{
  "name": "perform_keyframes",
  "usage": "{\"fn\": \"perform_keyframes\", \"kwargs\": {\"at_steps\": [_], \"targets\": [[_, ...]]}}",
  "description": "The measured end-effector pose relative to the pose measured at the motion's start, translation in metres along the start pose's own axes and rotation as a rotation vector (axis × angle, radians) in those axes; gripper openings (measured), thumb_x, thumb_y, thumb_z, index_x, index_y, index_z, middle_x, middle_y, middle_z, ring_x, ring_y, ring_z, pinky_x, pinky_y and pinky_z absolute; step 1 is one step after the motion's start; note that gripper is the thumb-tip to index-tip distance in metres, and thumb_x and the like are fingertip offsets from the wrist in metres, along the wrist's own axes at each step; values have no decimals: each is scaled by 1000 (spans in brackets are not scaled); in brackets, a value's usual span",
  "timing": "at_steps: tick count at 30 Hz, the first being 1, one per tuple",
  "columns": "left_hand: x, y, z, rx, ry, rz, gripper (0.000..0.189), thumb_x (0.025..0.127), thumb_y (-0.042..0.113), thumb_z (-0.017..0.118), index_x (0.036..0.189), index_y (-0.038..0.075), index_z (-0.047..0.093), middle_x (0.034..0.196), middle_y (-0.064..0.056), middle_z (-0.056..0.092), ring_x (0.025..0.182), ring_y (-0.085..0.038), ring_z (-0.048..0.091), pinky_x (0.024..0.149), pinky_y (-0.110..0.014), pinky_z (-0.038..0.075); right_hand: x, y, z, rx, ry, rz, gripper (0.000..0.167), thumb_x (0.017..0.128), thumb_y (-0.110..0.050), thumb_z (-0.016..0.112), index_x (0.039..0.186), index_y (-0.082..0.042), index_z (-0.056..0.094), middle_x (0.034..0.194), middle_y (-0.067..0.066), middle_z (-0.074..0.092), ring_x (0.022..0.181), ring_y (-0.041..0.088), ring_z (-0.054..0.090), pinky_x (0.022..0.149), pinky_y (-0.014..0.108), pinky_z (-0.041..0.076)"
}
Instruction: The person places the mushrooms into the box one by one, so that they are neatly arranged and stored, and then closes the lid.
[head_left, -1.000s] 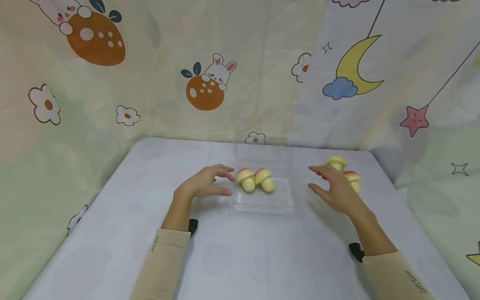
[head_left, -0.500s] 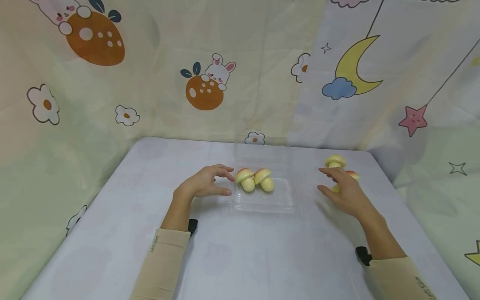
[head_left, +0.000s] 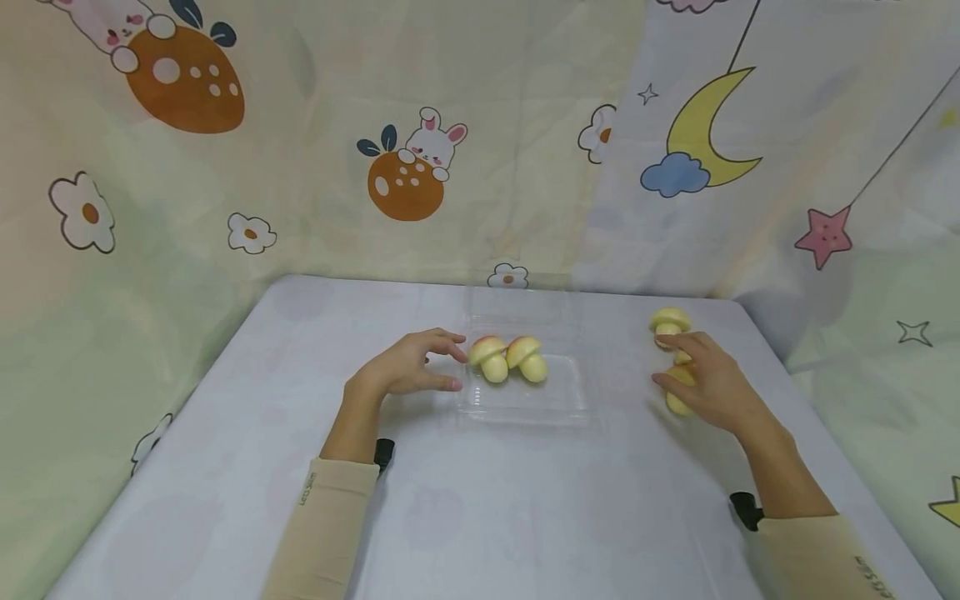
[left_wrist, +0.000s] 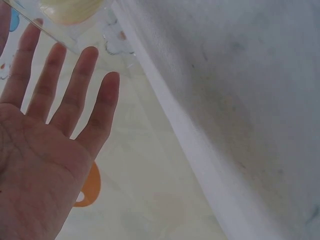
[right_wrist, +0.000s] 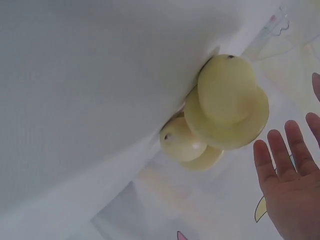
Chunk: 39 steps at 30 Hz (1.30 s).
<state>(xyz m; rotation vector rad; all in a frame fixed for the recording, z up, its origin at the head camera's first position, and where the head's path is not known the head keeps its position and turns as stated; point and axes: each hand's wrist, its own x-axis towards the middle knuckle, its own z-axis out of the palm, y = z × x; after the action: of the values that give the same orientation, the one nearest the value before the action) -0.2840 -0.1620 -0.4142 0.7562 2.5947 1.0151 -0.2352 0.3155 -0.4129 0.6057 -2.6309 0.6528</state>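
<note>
Two yellow toy mushrooms with reddish cap edges, the left one (head_left: 489, 360) and the right one (head_left: 528, 360), lie side by side in a clear plastic box (head_left: 525, 412). At the box's left side, my left hand (head_left: 408, 363) has its fingers spread and holds nothing. On the right of the table, my right hand (head_left: 712, 383) reaches over a near mushroom (head_left: 678, 403), which it partly hides. Behind that one sits a far mushroom (head_left: 670, 319). In the right wrist view the straight fingers are right beside the near mushroom's cap (right_wrist: 235, 134), not curled round it.
A white cloth covers the table (head_left: 480, 517). The box's raised clear lid (head_left: 523, 306) stands toward the back. A printed curtain (head_left: 300, 150) hangs behind and beside the table.
My right hand has moved right and slightly toward me, from beside the loose mushrooms to over the near one. The left hand has stayed by the box.
</note>
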Motion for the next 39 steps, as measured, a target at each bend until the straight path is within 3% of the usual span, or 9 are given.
{"fn": "perform_keyframes", "kwargs": {"at_steps": [7,11,25,30,39], "targets": [[0,-2,1,0,3,-2,44,85,37,85,123,18,72,155,6,49,145,-24,43,116,-53,42,-3,3,-8,39,-4,95,55,85,-14,84,133,0,62,124,23,59,117,47,54,93,66,44],[1,-2,2,-5,4,-1,45,85,36,85,124,18,72,156,5,49,145,-24,43,116,-53,43,-6,6,-10,39,-15,130,56,86,-19,84,134,1,61,126,25,57,119,49,51,95,69,42],[0,-4,2,-23,4,17,44,86,35,85,124,16,72,157,0,48,145,-24,43,114,-53,44,-19,20,-15,-23,-122,235,68,89,-37,81,142,-4,53,129,29,50,112,48,52,85,66,46],[0,-5,2,-13,7,15,43,86,36,85,123,19,72,156,4,49,145,-23,43,113,-52,45,-21,20,-17,-37,-176,286,73,92,-44,77,146,-2,50,132,30,47,111,48,53,82,65,48],[1,-4,1,-30,0,25,43,86,35,85,123,18,72,157,-1,49,145,-23,42,114,-53,45,-25,20,-20,-33,-261,351,77,94,-50,72,147,0,46,136,33,42,110,52,60,78,60,55]]}}
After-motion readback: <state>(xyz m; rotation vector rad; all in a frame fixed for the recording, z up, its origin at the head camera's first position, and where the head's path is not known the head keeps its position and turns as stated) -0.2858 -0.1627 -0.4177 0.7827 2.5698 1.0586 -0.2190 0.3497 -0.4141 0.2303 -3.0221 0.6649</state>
